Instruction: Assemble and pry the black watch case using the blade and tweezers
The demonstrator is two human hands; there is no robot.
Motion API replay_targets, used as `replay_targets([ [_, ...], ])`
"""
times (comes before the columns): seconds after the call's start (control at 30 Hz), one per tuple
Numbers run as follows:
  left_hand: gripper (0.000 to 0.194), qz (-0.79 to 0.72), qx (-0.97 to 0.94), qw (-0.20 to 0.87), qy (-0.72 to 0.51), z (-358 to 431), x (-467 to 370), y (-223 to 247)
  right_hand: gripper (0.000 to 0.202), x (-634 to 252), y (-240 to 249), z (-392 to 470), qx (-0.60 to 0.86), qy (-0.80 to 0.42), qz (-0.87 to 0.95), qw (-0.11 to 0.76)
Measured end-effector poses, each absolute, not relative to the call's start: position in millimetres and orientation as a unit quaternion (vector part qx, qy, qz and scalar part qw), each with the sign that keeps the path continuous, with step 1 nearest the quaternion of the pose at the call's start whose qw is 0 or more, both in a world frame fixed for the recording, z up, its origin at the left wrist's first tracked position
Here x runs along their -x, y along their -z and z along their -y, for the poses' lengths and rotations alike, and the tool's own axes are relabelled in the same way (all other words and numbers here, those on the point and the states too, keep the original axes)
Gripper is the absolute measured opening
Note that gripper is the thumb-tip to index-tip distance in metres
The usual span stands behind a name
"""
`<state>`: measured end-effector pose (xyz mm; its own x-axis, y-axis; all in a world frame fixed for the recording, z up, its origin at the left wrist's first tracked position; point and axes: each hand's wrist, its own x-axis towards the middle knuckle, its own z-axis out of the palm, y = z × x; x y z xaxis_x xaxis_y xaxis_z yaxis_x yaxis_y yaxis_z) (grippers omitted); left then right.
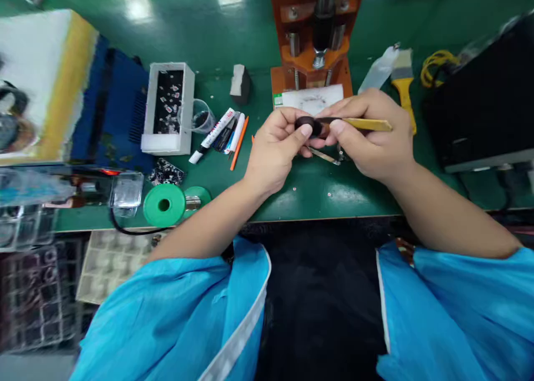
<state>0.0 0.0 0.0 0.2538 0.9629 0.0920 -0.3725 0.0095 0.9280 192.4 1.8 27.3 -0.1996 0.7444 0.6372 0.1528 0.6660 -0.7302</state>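
My left hand (273, 150) pinches a small round black part (307, 126) between thumb and fingers, at the middle of the view. From the right, my right hand (373, 136) grips a slim tool with a yellow handle (373, 124) and a dark front end, which points at the black part. Where its tip meets the part is too small to make out. Below the fingers lies a thin metal-coloured piece (324, 157). Just beyond both hands, a white pad (312, 98) rests at the base of an orange press (292, 69).
Markers (217, 128) and an orange stick (239, 143) lie left of my hands, near a white box (186, 108) of small parts and a green spool (164, 204). A brush (404, 89), a bottle (379, 69) and a black case (479, 92) stand at right.
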Motion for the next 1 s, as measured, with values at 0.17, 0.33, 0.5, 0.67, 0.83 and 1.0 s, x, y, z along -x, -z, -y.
replay_targets([
  [0.17, 0.051, -0.315, -0.472, 0.636, -0.523, 1.4, -0.5, -0.6, 0.023, -196.2, -27.9, -3.1, 0.325, -0.297, 0.72, 0.536],
  [0.33, 0.052, -0.318, -0.474, 0.64, -0.515, 1.9, 0.6, -1.5, 0.023, -195.7, -27.3, -2.0, 0.331, -0.305, 0.717, 0.533],
  [0.5, 0.053, -0.324, -0.475, 0.633, -0.519, 3.7, -0.3, -3.5, 0.021, -192.0, -26.6, 0.1, 0.339, -0.29, 0.705, 0.552],
  [0.67, 0.056, -0.334, -0.479, 0.624, -0.519, 4.6, -1.2, -4.7, 0.017, -192.4, -29.3, -0.4, 0.345, -0.305, 0.703, 0.542],
  [0.83, 0.058, -0.331, -0.473, 0.64, -0.506, 6.1, -1.1, -7.5, 0.022, -194.9, -30.4, -1.6, 0.362, -0.306, 0.705, 0.528],
  [1.0, 0.059, -0.329, -0.466, 0.657, -0.492, 7.2, -1.3, -10.6, 0.026, -193.9, -31.2, 0.5, 0.388, -0.296, 0.694, 0.53],
])
